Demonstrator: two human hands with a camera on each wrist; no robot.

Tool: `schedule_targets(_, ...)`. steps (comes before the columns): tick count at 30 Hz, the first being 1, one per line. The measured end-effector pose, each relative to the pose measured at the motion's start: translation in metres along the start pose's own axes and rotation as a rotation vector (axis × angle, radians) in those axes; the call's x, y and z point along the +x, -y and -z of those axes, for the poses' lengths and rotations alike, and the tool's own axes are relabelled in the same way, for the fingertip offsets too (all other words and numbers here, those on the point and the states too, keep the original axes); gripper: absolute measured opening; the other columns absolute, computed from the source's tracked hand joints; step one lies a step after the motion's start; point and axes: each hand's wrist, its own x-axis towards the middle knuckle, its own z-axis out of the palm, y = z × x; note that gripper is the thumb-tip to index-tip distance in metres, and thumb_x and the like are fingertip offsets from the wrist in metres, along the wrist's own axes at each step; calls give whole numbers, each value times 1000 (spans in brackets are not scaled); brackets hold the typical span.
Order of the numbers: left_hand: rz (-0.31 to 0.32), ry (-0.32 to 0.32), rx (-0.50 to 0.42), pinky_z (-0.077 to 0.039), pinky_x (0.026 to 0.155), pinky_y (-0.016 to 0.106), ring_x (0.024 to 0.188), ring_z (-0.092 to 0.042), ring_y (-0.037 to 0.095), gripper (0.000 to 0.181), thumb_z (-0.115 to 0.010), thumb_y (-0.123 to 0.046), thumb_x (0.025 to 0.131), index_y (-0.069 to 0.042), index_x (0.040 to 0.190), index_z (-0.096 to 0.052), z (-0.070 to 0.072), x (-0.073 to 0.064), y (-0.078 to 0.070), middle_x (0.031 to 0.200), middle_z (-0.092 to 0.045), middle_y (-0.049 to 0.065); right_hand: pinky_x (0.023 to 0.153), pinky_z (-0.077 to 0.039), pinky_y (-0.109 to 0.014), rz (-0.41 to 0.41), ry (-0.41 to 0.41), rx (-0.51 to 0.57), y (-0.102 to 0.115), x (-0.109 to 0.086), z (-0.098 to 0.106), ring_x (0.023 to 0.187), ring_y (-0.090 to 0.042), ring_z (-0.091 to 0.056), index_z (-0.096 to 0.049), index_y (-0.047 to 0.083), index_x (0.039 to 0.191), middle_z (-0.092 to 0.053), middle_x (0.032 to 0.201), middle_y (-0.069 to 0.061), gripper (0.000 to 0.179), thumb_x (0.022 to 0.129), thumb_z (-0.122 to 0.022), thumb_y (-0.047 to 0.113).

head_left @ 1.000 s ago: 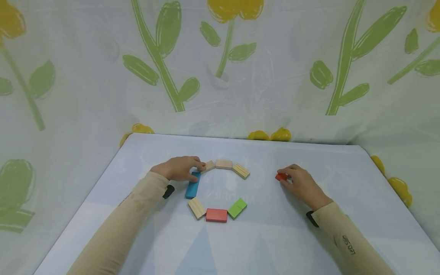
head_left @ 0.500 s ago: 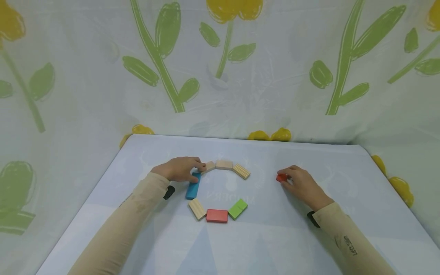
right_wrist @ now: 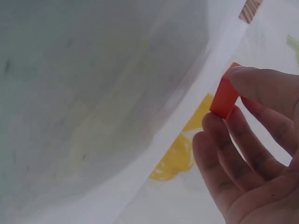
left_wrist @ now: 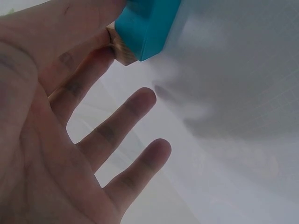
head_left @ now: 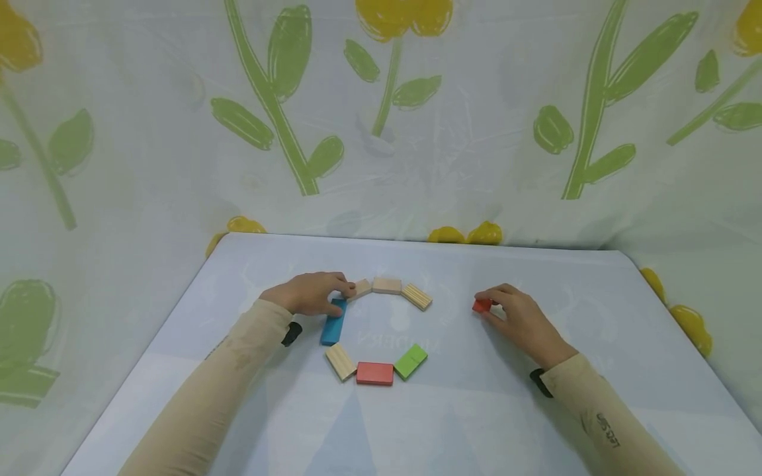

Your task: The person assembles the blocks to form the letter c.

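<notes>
My left hand [head_left: 309, 293] lies over the far left of a ring of wooden blocks. Its thumb touches the blue block [head_left: 335, 322], and its fingertips reach the plain wood block [head_left: 363, 289] beside it. In the left wrist view, the outer fingers [left_wrist: 156, 154] are straight and spread, off the blue block [left_wrist: 147, 28]. To the right of the ring, my right hand [head_left: 524, 324] pinches a small red block [head_left: 481, 305] between thumb and fingers. The right wrist view shows this red block [right_wrist: 225, 97] upright in the grip, its upper end partly hidden by the thumb.
The ring also has plain wood blocks [head_left: 387, 285], a striped wood block [head_left: 417, 297], a tilted wood block [head_left: 340, 362], a red block [head_left: 375, 373] and a green block [head_left: 411, 361]. All lie on a white table [head_left: 476, 410] before a flower-printed curtain [head_left: 476, 165].
My right hand has shifted slightly left with the small red block, toward the ring. The left hand and the blocks on the table stay put.
</notes>
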Motion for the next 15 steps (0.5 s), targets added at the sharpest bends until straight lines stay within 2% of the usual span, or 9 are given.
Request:
schedule_targets(10,-3,-2,4,-44,108,49,135,-49,26,43,-74,-22,94,-16,136,-67,-3,3,4,146,-54,3,81,-59,-39,94,-17,64,26,4,-6,98,-20,-65,-72,8,118,-68,111,-2,42,79,-85,-1)
schedule_targets(15,-4,-5,11,-44,108,50,135,-49,26,43,-74,-22,94,-16,136,-66,-4,4,5,146,-54,3,85,-58,-37,136,2,93,39,5,-12,99,-16,-65,-73,10,118,-68,112,0,42,79,-85,0)
